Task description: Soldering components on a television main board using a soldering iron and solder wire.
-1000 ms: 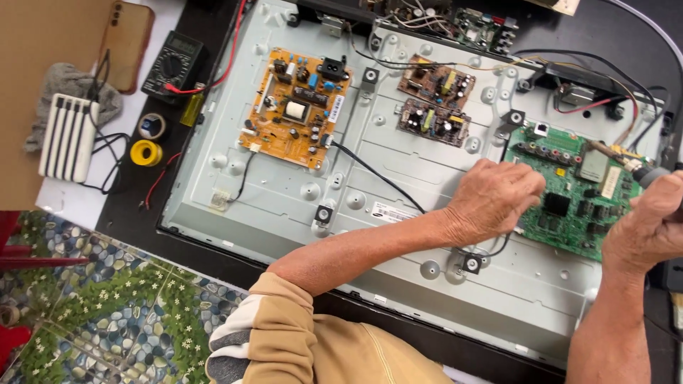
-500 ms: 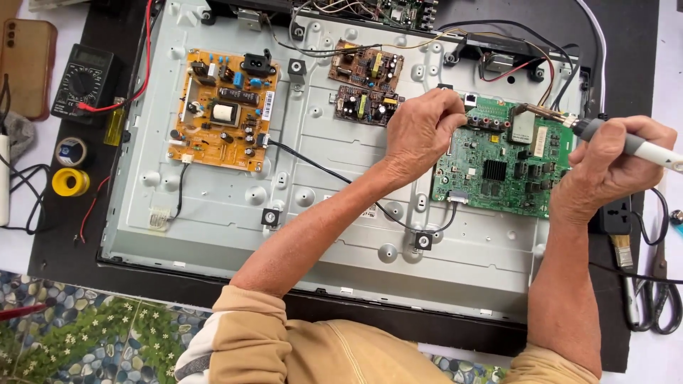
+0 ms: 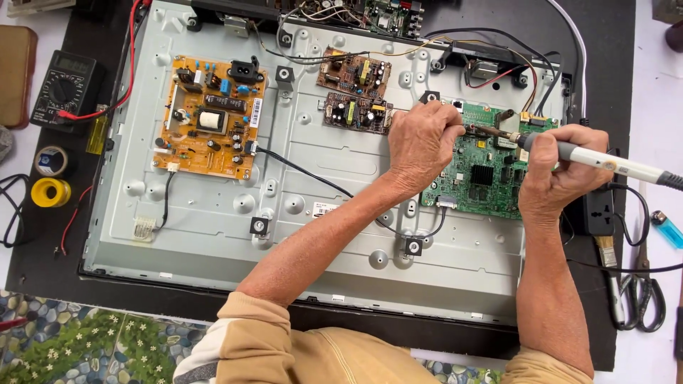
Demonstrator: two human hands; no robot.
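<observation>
Soldering step, as I judge it: my right hand [image 3: 562, 174] is clamped on the iron [image 3: 597, 158], tip at the green board [image 3: 484, 178], my left hand [image 3: 421, 142] curled shut steadying at its far-left corner, so the next touch calls for precision.

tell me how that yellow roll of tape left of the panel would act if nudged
The yellow roll of tape lies flat on its side, so it would probably slide rather than roll. Small with a hollow core, it is likely light. Stood on edge, it could roll.

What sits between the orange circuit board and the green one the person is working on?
In the head view, between the orange circuit board and the green board lie bare grey metal panel, a black cable, and two small brown boards.
</observation>
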